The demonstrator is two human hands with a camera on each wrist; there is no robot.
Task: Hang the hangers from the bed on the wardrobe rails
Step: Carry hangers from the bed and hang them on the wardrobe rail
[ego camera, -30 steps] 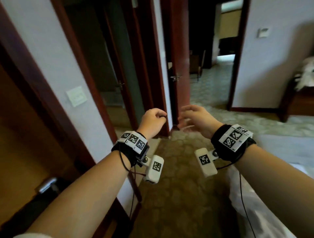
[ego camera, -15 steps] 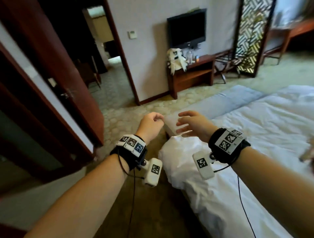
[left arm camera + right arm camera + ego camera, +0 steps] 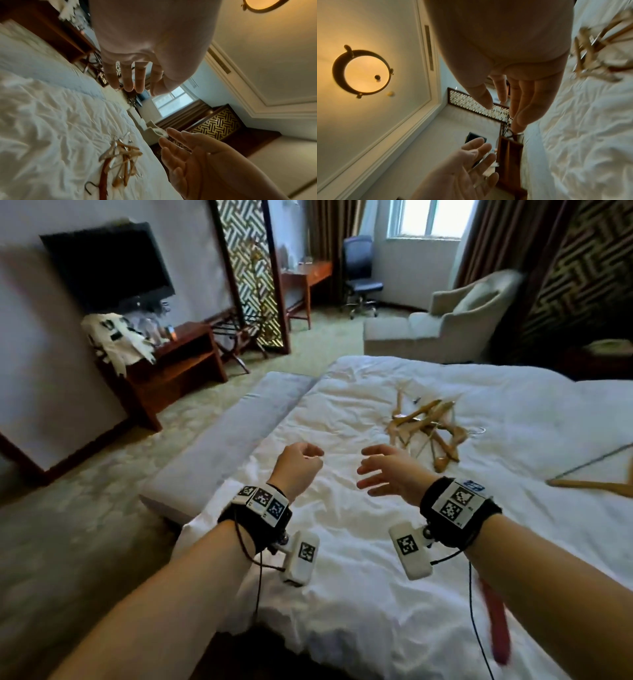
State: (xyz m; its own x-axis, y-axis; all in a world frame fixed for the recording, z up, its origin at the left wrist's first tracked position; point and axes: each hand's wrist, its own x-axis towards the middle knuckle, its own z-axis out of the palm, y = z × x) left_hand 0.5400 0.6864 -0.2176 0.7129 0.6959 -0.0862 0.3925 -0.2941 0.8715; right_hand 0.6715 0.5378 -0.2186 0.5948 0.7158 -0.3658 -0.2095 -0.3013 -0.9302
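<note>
A heap of several light wooden hangers [image 3: 426, 426] [image 3: 120, 161] [image 3: 597, 54] lies on the white bed [image 3: 342, 542], beyond my hands. One more wooden hanger [image 3: 596, 486] lies apart at the right edge. My left hand [image 3: 301, 465] [image 3: 137, 75] hovers over the bed with loosely curled fingers and holds nothing. My right hand [image 3: 383, 470] [image 3: 508, 97] hangs just short of the heap, fingers spread and relaxed, empty. The wardrobe is out of view.
A grey bench [image 3: 219, 440] stands at the bed's foot. Along the left wall are a wooden TV stand [image 3: 171, 364] and a television [image 3: 106, 265]. An armchair [image 3: 452, 316], a desk and an office chair [image 3: 359, 272] stand by the window. A red strap [image 3: 496, 621] hangs near my right forearm.
My view has swung right, from the doorway and hall to the bed, so the hangers have come into sight. Both hands stay raised in front of me, empty.
</note>
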